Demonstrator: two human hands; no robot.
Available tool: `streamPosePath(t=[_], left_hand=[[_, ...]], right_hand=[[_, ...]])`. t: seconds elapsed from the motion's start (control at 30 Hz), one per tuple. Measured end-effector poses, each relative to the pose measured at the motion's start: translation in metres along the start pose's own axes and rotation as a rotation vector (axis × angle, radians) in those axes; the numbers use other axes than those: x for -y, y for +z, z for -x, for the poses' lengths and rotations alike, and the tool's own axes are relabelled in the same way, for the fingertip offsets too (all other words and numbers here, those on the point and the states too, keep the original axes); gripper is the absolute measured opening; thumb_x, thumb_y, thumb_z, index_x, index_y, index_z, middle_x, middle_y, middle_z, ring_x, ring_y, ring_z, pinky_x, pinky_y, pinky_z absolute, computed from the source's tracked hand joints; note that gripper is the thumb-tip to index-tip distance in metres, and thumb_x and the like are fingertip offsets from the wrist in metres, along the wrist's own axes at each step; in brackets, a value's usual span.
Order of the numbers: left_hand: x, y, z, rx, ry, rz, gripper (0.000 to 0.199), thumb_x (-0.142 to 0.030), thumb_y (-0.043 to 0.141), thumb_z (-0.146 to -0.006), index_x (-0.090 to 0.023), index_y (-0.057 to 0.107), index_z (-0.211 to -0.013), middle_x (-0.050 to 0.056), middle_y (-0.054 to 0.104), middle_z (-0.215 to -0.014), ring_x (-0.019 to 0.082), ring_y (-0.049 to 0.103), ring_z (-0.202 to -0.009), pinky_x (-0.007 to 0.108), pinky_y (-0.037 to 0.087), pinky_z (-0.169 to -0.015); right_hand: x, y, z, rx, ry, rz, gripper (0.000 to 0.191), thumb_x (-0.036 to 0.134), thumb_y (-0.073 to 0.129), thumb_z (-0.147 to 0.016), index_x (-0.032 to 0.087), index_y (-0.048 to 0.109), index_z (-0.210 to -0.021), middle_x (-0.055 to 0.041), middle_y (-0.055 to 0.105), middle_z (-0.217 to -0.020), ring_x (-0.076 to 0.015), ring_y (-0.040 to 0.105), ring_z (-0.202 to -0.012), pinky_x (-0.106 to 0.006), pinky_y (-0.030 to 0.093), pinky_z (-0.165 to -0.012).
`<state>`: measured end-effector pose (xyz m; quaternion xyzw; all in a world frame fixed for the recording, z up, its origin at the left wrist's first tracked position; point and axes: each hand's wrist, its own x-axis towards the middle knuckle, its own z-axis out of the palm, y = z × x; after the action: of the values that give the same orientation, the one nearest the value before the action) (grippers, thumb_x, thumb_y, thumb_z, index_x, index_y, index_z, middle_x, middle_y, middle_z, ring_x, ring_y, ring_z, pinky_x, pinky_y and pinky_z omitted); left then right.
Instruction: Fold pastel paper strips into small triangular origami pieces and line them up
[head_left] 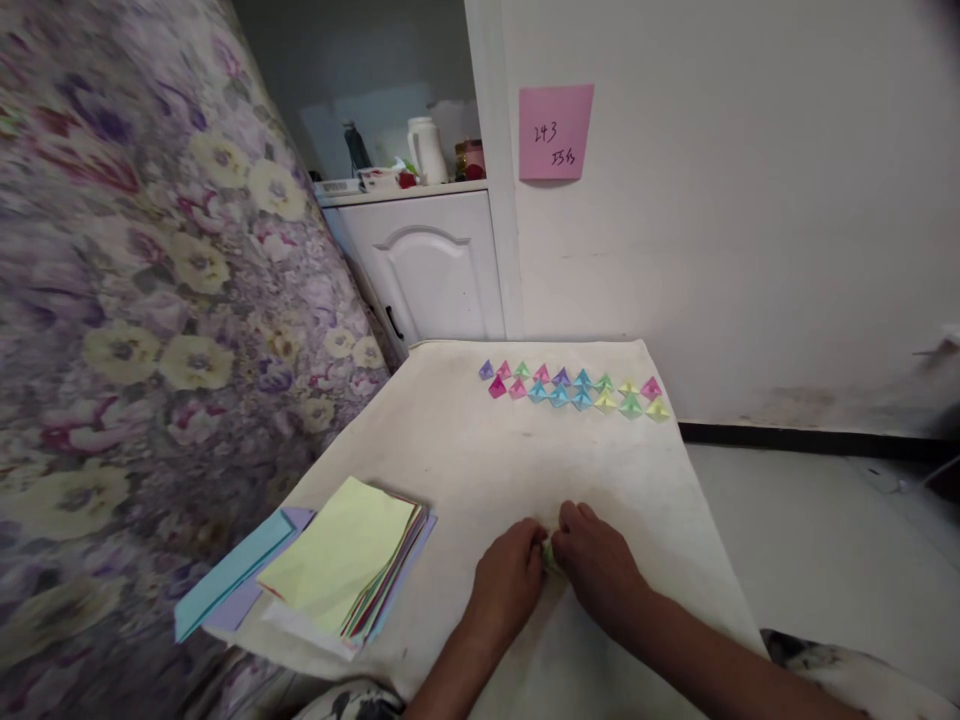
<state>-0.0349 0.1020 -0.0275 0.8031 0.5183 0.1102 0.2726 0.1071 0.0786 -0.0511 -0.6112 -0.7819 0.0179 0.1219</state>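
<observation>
Near the front of the cloth-covered table (480, 450), a small pale green piece of paper (552, 556) shows between my two hands, mostly hidden by the fingers. My left hand (514, 570) pinches it from the left, fingers curled. From the right, my right hand (596, 550) closes on the same paper, its knuckles turned up. Toward the far edge, two rows of small folded paper pieces (559, 395) stand in purple, pink, green, blue and yellow.
On the left of the table lies a stack of coloured paper sheets (352, 555), yellow on top. Beside it are blue strips (232, 575). A flowered curtain (172, 330) hangs along the left. Behind stands a white cabinet (435, 265); a pink note (555, 130) is on the wall.
</observation>
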Motion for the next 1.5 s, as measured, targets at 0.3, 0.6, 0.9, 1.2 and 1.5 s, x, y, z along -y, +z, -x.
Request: streamPosePath(t=[0.3, 0.6, 0.9, 1.2, 1.5], left_hand=[[0.002, 0.000, 0.000, -0.002, -0.037, -0.075, 0.023, -0.017, 0.035, -0.083, -0.023, 0.056, -0.091, 0.003, 0.065, -0.091, 0.017, 0.058, -0.082, 0.024, 0.037, -0.066], [0.000, -0.003, -0.001, 0.012, -0.054, -0.096, 0.024, -0.017, 0.035, -0.082, -0.023, 0.057, -0.085, 0.002, 0.066, -0.086, 0.017, 0.059, -0.080, 0.024, 0.036, -0.064], [0.003, 0.001, -0.002, 0.003, -0.035, -0.079, 0.024, -0.018, 0.035, -0.082, -0.022, 0.058, -0.090, 0.004, 0.066, -0.091, 0.018, 0.059, -0.082, 0.025, 0.038, -0.067], [0.002, 0.002, -0.004, -0.012, 0.005, -0.020, 0.025, -0.011, 0.037, -0.079, -0.018, 0.059, -0.088, 0.005, 0.065, -0.087, 0.017, 0.057, -0.081, 0.025, 0.039, -0.069], [0.000, 0.009, -0.006, -0.049, 0.040, 0.054, 0.026, -0.013, 0.035, -0.081, -0.018, 0.060, -0.090, 0.006, 0.065, -0.090, 0.017, 0.057, -0.083, 0.025, 0.040, -0.072]], right_hand=[[0.000, -0.007, 0.001, 0.039, -0.050, 0.015, 0.012, 0.015, 0.054, -0.082, 0.018, 0.063, -0.075, -0.0050, 0.054, -0.084, -0.0191, 0.046, -0.081, -0.028, 0.033, -0.061], [0.000, -0.012, 0.000, 0.060, -0.062, 0.027, 0.013, 0.016, 0.053, -0.082, 0.018, 0.063, -0.074, -0.0052, 0.054, -0.083, -0.0185, 0.046, -0.081, -0.028, 0.032, -0.062], [-0.008, -0.031, -0.010, 0.090, -0.265, 0.023, 0.017, 0.019, 0.051, -0.083, 0.018, 0.063, -0.071, -0.0048, 0.052, -0.082, -0.0190, 0.042, -0.080, -0.030, 0.029, -0.064], [-0.030, -0.037, -0.001, 0.020, 0.005, -0.420, 0.031, 0.003, 0.046, -0.070, 0.020, 0.058, -0.093, -0.0034, 0.053, -0.095, -0.0143, 0.050, -0.085, -0.024, 0.036, -0.072], [-0.027, -0.012, 0.003, 0.158, 0.194, -0.456, 0.032, 0.009, 0.047, -0.069, 0.018, 0.055, -0.099, -0.0032, 0.064, -0.082, -0.0151, 0.058, -0.074, -0.023, 0.038, -0.068]])
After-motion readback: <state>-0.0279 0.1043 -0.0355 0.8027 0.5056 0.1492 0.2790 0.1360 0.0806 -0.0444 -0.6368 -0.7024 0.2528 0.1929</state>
